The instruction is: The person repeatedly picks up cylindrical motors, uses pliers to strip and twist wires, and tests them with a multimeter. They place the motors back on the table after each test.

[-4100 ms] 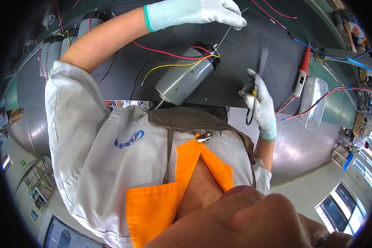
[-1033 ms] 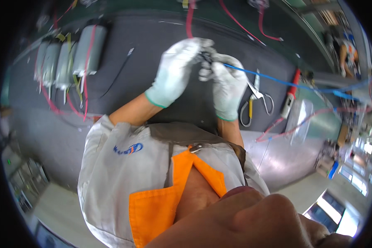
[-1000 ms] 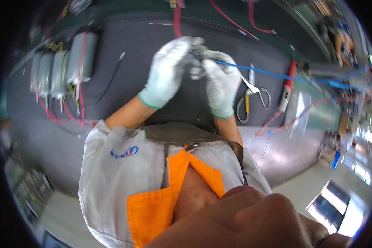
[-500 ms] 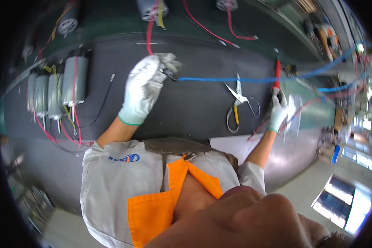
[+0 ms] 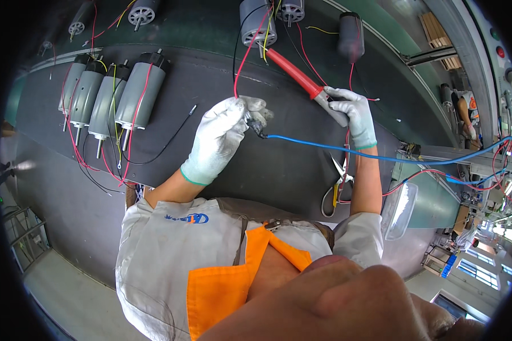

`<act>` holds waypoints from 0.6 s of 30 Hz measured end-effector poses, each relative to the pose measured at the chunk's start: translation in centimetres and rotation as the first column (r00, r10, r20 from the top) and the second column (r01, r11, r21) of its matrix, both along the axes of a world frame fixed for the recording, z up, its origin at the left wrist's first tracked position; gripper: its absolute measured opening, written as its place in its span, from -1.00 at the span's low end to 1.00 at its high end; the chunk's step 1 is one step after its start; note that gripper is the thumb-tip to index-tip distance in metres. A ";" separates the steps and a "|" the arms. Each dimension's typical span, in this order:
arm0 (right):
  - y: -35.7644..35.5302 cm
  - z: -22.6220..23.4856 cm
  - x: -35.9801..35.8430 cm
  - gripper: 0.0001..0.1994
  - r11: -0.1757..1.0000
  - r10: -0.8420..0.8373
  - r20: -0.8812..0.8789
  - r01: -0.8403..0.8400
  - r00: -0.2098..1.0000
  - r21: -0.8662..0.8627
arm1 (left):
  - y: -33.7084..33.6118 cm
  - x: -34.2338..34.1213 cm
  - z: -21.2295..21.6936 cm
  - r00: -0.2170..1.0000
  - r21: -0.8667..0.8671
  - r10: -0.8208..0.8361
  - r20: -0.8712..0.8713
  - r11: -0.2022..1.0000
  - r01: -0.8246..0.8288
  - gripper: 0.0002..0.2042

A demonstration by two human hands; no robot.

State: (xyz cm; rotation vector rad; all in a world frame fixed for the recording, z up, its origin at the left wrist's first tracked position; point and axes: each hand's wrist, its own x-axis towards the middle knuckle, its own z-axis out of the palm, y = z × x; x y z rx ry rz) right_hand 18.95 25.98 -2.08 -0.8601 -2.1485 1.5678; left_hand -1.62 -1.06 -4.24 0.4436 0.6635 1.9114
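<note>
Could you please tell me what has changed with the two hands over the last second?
The gloved hands, together a second ago, parted. The right hand reached out and took the red-handled soldering iron, lifting it over the dark mat. The left hand kept pinching the blue wire. The scissors stayed put.

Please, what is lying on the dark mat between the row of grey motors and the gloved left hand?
In the head view, between the grey motors and the left hand, a thin black wire crosses the dark mat; otherwise that stretch is bare.
</note>
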 end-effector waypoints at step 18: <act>-8.0 -0.6 20.6 -0.55 0.438 -0.834 0.232 0.345 0.500 0.830 | 1.9 2.1 -1.2 0.989 0.009 -0.146 -0.004 0.989 0.146 -0.71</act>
